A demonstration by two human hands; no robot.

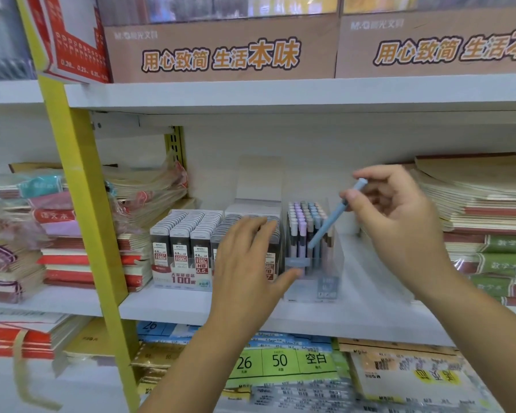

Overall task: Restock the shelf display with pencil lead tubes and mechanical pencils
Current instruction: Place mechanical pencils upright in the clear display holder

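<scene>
A display box of pencil lead tubes [188,242] stands on the white middle shelf [173,308], its rows full of grey and black tubes. To its right stands a clear display box [328,281] holding several pastel mechanical pencils [303,219] upright. My right hand [399,216] pinches a light blue mechanical pencil [329,220], tilted, with its tip down over the clear box. My left hand [248,263] is spread in front of the lead tube box, thumb against the clear box's front; it holds nothing.
Stacks of wrapped notebooks [60,248] fill the shelf to the left and notebooks [486,216] to the right. A yellow upright [81,204] crosses the left side. Brown cartons [221,49] sit on the shelf above. Paper packs [283,362] lie below.
</scene>
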